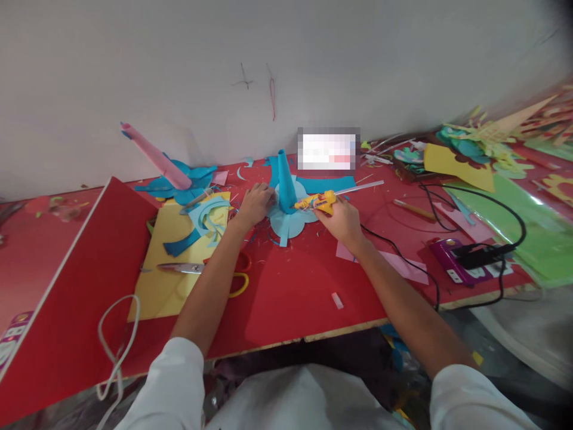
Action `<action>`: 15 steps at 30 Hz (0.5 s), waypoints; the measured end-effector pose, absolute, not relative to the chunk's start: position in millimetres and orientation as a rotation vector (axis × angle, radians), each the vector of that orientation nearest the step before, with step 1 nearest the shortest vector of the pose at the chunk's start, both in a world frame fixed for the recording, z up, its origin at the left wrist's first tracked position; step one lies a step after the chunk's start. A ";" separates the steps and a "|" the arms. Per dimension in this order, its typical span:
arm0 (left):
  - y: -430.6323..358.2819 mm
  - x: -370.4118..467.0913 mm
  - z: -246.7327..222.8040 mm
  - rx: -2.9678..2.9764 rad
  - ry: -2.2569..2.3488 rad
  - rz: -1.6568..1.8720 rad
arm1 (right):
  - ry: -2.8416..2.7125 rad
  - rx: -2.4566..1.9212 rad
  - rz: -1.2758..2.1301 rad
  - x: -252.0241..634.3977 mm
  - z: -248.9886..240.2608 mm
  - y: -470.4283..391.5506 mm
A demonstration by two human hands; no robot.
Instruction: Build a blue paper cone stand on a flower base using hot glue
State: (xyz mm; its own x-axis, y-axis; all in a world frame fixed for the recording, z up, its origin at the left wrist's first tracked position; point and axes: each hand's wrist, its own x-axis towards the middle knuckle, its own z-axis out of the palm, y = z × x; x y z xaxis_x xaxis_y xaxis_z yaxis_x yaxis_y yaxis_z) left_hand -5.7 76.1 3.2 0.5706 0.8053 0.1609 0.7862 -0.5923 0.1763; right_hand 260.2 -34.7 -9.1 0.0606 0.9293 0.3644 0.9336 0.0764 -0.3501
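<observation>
A blue paper cone (286, 182) stands upright on a light blue petal-shaped paper base (289, 226) on the red table. My right hand (341, 220) is wrapped round a yellow glue gun (326, 202), whose tip points at the foot of the cone. A clear glue stick (364, 186) sticks out behind the gun. At the left edge of the base lies my left hand (257, 205), palm down, its fingertips on or beside the paper; whether it grips anything is hidden.
Scissors (181, 268) lie on yellow sheets (154, 289) at left, near a pink paper cone (156, 156) and a red divider (76, 286). A purple power strip (461, 272) with black cables sits right. Behind stands a blurred screen (329, 151).
</observation>
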 end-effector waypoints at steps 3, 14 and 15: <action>76.4 -3.6 1.1 2.718 1.410 0.330 | -1.859 -1.847 -0.013 260.1 -8.5 -34.9; 68.3 -6.4 25.1 2.645 1.687 0.246 | -1.836 -1.865 -0.022 261.4 -11.8 -33.5; 68.6 -9.6 30.1 2.596 1.765 0.239 | -1.834 -1.868 -0.025 261.6 -11.9 -33.3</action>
State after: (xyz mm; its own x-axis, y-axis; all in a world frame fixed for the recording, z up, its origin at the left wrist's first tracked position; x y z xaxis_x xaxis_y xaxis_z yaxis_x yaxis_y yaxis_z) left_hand -9.6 68.6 30.1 0.3600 0.9240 0.1288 0.9250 -0.3715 0.0794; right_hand 261.6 -33.3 -11.9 0.0838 0.9280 0.3630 0.9375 0.0500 -0.3444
